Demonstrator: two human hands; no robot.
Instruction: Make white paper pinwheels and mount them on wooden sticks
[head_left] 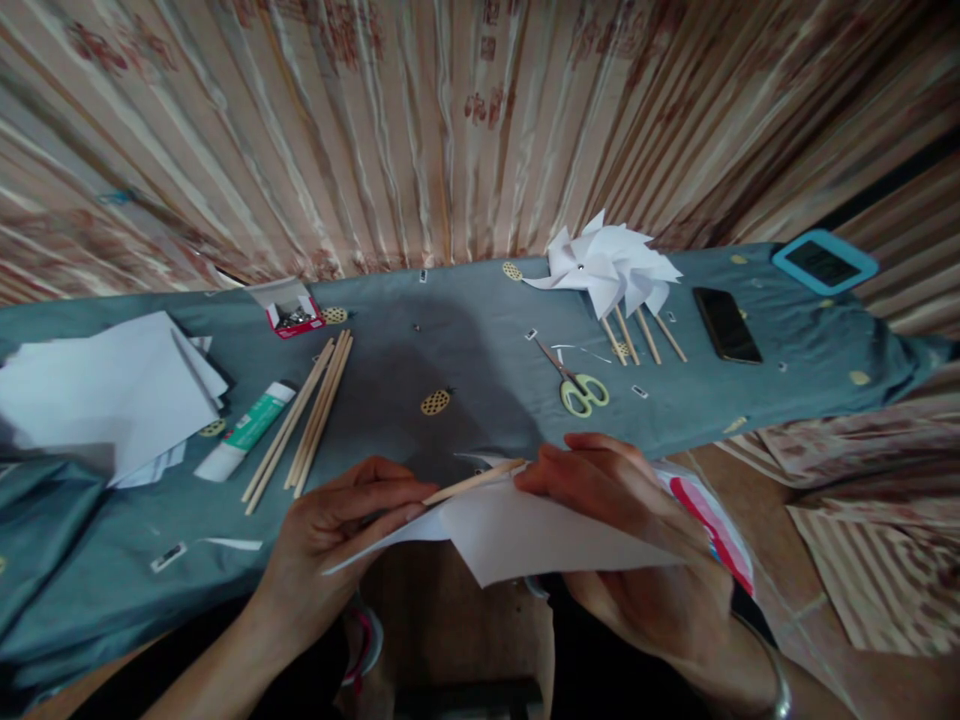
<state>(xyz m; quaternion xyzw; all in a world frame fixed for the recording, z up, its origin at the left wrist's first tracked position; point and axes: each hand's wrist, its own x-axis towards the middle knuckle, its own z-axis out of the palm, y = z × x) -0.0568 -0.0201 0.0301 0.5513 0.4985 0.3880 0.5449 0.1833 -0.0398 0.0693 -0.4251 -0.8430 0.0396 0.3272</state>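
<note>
At left, a stack of white sheets [105, 400] lies on the teal tablecloth [382, 380]. Next to it are a glue stick [251, 428] and loose wooden dowels [319, 420], with an open pin box [290, 308] just behind. At front center, the left hand [337, 525] is closed on the left end of the held dowel [476, 481]. The folded paper [540, 530] hangs against this dowel, above the table's near edge. The right hand [622, 530] grips the paper near the dowel's other end. Beyond lie green-handled scissors [577, 388], overlapping paper pinwheels [611, 262] on sticks, a smartphone [726, 325] and a blue-framed digital display [825, 263].
</note>
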